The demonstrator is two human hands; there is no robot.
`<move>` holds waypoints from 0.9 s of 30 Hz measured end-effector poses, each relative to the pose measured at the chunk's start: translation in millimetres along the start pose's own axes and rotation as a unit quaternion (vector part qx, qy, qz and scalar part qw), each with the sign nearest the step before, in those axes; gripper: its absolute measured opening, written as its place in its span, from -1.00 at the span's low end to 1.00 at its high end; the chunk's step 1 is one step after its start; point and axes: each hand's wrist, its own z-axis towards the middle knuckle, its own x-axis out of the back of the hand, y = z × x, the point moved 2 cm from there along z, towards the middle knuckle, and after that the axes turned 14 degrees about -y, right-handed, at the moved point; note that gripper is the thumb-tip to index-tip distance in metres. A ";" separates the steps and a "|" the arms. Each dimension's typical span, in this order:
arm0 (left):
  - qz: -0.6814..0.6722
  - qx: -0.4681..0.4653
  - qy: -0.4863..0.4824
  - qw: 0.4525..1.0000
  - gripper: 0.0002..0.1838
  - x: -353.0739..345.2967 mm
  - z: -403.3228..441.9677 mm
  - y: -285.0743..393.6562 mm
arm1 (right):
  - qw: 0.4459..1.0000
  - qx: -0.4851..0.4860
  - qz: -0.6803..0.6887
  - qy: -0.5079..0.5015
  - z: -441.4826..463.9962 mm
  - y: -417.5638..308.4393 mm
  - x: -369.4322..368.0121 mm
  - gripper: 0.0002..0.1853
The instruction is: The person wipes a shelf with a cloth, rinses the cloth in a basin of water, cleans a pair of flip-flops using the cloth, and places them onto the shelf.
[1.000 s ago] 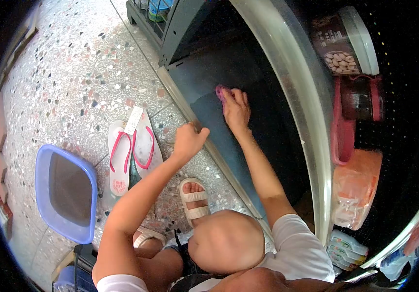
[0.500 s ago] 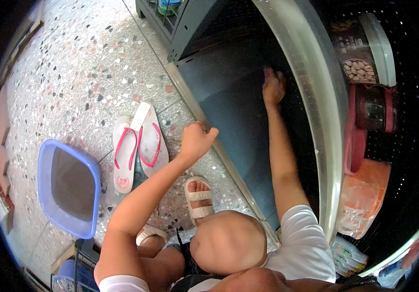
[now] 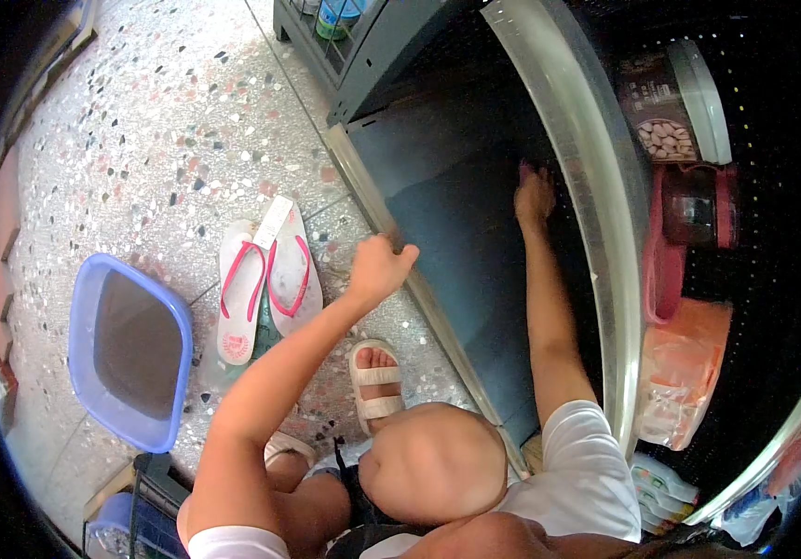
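My left hand [image 3: 382, 268] is closed at the pale front edge of the low dark shelf [image 3: 456, 252], with the thumb pointing over the shelf. Deep in the shadow under the upper shelf, my right hand [image 3: 535, 199] is closed on the shelf surface. A bit of something pinkish-purple [image 3: 524, 170] shows at its fingertips; its kind is too dark to make out. A darker, wet-looking patch with a curved border covers part of the shelf between my hands.
A blue plastic basin [image 3: 182, 373] with greyish water stands on the speckled floor. White flip-flops [image 3: 240, 298] with pink straps lie beside it. The upper shelf's pale rim [image 3: 596, 186] arches over my right arm. Above it are a nut tub [image 3: 671, 107] and an orange packet [image 3: 685, 373].
My right hand has moved slightly right and towards me along the shelf. My left hand stays at the front edge. The view has shifted a little.
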 end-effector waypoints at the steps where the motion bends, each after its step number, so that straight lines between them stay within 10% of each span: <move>1: 0.004 -0.005 -0.004 1.000 -0.53 -1.9 1.8 -3.5 | 0.998 -0.025 -0.022 -0.058 -18.5 -21.8 39.9 -0.70; 9: 0.025 -0.016 -0.012 0.999 -0.55 1.3 4.1 -2.8 | 0.957 -0.034 0.172 -0.230 -93.5 17.9 61.0 -0.71; 12: 0.035 -0.021 0.002 0.999 -0.50 -8.3 8.2 -13.4 | 0.859 -0.060 0.446 -0.242 -125.5 -21.3 72.9 -0.60; 14: 0.016 -0.023 0.005 1.000 -0.49 -4.7 4.7 -8.9 | 0.643 -0.116 0.702 -0.283 -141.0 -61.5 90.9 -0.63; 17: 0.016 -0.048 0.008 0.999 -0.47 -6.6 8.3 -15.0 | 0.544 -0.118 0.769 -0.315 -145.6 -100.8 111.9 -0.67; 21: 0.022 -0.037 0.010 0.999 -0.46 -8.3 9.6 -17.6 | 0.759 -0.025 0.585 -0.283 -138.4 -105.5 110.5 -0.67; 24: 0.014 -0.036 0.020 0.999 -0.47 -11.5 12.6 -20.5 | 0.581 -0.107 0.779 -0.208 -140.2 -90.4 110.9 -0.66; 27: 0.013 -0.035 0.028 0.999 -0.48 -11.4 15.2 -23.7 | 0.617 -0.059 0.777 -0.110 -136.0 -77.6 131.8 -0.65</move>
